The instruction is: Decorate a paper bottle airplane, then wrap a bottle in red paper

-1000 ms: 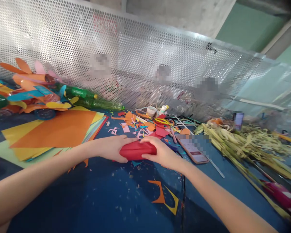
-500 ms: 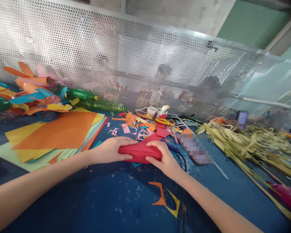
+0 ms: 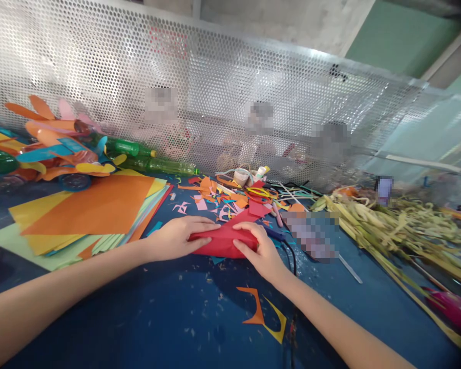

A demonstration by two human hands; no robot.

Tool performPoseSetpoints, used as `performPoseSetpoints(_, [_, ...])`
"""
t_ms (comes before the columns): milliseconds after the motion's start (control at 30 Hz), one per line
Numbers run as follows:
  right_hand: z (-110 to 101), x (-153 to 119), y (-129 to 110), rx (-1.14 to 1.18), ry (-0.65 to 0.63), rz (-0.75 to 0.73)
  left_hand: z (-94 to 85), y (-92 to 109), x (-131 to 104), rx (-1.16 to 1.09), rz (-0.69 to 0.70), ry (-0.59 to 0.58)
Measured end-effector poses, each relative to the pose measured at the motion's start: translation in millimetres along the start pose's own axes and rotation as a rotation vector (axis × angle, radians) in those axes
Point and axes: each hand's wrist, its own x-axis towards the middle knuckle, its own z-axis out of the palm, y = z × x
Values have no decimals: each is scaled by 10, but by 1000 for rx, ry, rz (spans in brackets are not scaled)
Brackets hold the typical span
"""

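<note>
Both my hands grip a piece of red paper (image 3: 223, 245), curved into a roll, just above the blue table (image 3: 169, 307). My left hand (image 3: 179, 238) is closed on its left end, fingers over the top and thumb on the near side. Its right end is pinched by my right hand (image 3: 259, 248), with the thumb in front. Whether anything lies inside the roll is hidden. Just beyond my right hand lies a dark blue tool (image 3: 273, 233) with a black cord (image 3: 291, 256), partly covered. Another red paper piece (image 3: 258, 207) lies behind the roll.
Left are stacked coloured paper sheets (image 3: 96, 205), a paper-and-bottle model (image 3: 57, 148) and green bottles (image 3: 157, 166). Paper scraps (image 3: 211, 192) and yellow-handled scissors (image 3: 261, 192) lie beyond my hands. Dry plant strips (image 3: 399, 225) cover the right. A perforated screen (image 3: 215, 77) stands behind, people beyond it.
The red paper has turned slightly in my hands, and its near face looks smoother. My left thumb has moved up the paper. Both hands keep their hold.
</note>
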Motion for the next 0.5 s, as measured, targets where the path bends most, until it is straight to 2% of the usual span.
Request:
performPoseSetpoints(267, [26,26,62,7,44,-81,71,-71,2,32,48,64])
performPoseSetpoints(500, [46,26,109,29,59,-147,25,-34,-1,48,75,27])
